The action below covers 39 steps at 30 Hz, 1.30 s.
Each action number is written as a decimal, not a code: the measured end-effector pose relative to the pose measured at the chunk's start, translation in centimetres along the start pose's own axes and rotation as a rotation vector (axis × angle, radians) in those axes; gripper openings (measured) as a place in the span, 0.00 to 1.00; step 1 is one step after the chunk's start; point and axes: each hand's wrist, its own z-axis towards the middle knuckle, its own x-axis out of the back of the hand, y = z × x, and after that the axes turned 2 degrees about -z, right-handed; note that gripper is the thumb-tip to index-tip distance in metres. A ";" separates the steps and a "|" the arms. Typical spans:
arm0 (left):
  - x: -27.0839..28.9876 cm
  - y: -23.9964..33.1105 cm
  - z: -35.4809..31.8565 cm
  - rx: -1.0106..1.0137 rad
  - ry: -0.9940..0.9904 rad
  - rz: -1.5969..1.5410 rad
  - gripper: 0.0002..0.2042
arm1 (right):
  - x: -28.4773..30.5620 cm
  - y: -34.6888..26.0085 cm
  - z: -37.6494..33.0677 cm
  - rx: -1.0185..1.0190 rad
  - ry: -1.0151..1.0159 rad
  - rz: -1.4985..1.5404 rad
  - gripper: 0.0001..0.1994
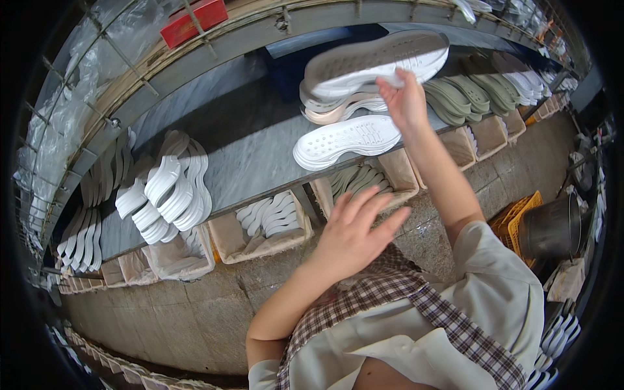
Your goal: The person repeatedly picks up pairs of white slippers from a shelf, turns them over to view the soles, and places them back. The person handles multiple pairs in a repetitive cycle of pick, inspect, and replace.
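Observation:
My right hand (404, 104) reaches to the far side of the bench and grips the near edge of a large white shoe sole (377, 58). That sole is over other white soles (318, 104), partly hiding them. Just nearer me, another white shoe sole (348, 140) lies flat at the bench's front edge, its dimpled face up. My left hand (357, 231) hovers in front of the bench with its fingers spread and nothing in it. Below it, a cloth-lined basket (406, 172) holds several olive-green soles (361, 182).
White soles (172, 188) stand stacked on the bench's left part. Olive-green soles (455, 97) line its right part. Lined baskets (260, 250) run along the front. A wire-mesh shelf (195, 36) overhangs the back, with a red box (193, 21). A yellow crate (513, 221) stands right.

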 end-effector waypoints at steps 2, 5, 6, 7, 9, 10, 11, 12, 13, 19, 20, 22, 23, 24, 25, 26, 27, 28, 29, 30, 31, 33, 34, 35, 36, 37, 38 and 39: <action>-0.3 -0.9 -1.6 0.102 -0.083 -0.019 0.27 | 1.4 0.4 5.2 -0.152 -0.026 0.122 0.15; -0.8 -2.2 -4.1 0.247 -0.159 -0.062 0.29 | 3.3 2.1 9.3 -0.378 -0.077 -0.082 0.17; -1.0 -2.4 -5.1 0.294 -0.174 -0.080 0.29 | 3.9 2.2 10.0 -0.474 -0.080 -0.217 0.19; -1.0 -2.6 -6.3 0.360 -0.203 -0.077 0.29 | 4.4 2.1 10.3 -0.586 -0.051 -0.360 0.21; -1.2 -2.9 -8.4 0.501 -0.273 -0.079 0.29 | 5.2 1.5 10.4 -0.625 -0.099 -0.622 0.24; -1.4 -3.0 -9.3 0.516 -0.249 -0.089 0.29 | 5.5 1.2 10.2 -0.631 -0.077 -0.771 0.26; -1.5 -3.1 -10.1 0.547 -0.250 -0.107 0.29 | 5.6 0.9 10.0 -0.680 -0.130 -0.847 0.30; -1.6 -3.2 -10.8 0.593 -0.272 -0.120 0.29 | 5.7 0.8 9.8 -0.715 -0.178 -0.849 0.29; -1.8 -3.3 -11.3 0.594 -0.263 -0.127 0.29 | 5.7 0.8 9.4 -0.735 -0.200 -0.865 0.29; -2.4 -3.2 -12.9 0.611 -0.259 -0.084 0.30 | 6.0 1.9 7.5 -0.708 -0.276 -0.756 0.35; -2.4 -3.3 -13.1 0.615 -0.260 -0.101 0.30 | 6.1 2.1 7.3 -0.712 -0.294 -0.755 0.36; -2.3 -3.4 -13.6 0.640 -0.289 -0.116 0.30 | 6.1 2.3 7.0 -0.731 -0.310 -0.722 0.37; -2.2 -3.3 -13.9 0.645 -0.306 -0.110 0.30 | 5.9 2.6 7.1 -0.743 -0.308 -0.689 0.38; -2.2 -3.3 -14.1 0.645 -0.313 -0.116 0.29 | 5.6 2.8 7.3 -0.755 -0.272 -0.665 0.39; -2.2 -3.3 -14.4 0.651 -0.329 -0.112 0.29 | 5.3 3.1 7.5 -0.729 -0.276 -0.652 0.40; -2.1 -3.2 -14.6 0.650 -0.340 -0.099 0.29 | 4.8 3.4 7.8 -0.706 -0.248 -0.650 0.40; -2.1 -3.1 -14.8 0.658 -0.348 -0.109 0.29 | 4.3 3.7 8.2 -0.688 -0.238 -0.642 0.41; -2.1 -3.1 -15.0 0.660 -0.351 -0.110 0.29 | 3.9 3.9 8.6 -0.707 -0.201 -0.586 0.41; -2.0 -3.0 -15.1 0.662 -0.355 -0.111 0.29 | 3.5 4.1 9.0 -0.732 -0.181 -0.524 0.41; -1.8 -3.0 -15.2 0.673 -0.352 -0.150 0.28 | 3.1 4.1 9.3 -0.741 -0.174 -0.462 0.41; -1.7 -3.1 -15.1 0.683 -0.349 -0.189 0.28 | 2.9 4.2 9.5 -0.740 -0.166 -0.409 0.39; -1.3 -3.5 -14.7 0.695 -0.320 -0.209 0.27 | 2.9 4.2 9.7 -0.747 -0.173 -0.384 0.40; -1.2 -3.9 -14.3 0.700 -0.295 -0.189 0.27 | 3.0 4.0 9.6 -0.740 -0.142 -0.387 0.40; -0.9 -4.3 -13.9 0.704 -0.278 -0.163 0.26 | 3.2 3.9 9.4 -0.761 -0.176 -0.468 0.40; -0.7 -4.9 -13.2 0.701 -0.219 -0.178 0.26 | 3.5 3.8 9.2 -0.775 -0.188 -0.553 0.40; -0.5 -5.6 -12.5 0.699 -0.166 -0.189 0.26 | 3.8 3.6 9.0 -0.795 -0.228 -0.621 0.40; -0.4 -6.4 -11.7 0.675 -0.092 -0.192 0.26 | 4.1 3.5 8.7 -0.786 -0.228 -0.613 0.40; -0.4 -7.4 -10.6 0.657 -0.035 -0.169 0.25 | 4.4 3.4 8.4 -0.782 -0.259 -0.588 0.40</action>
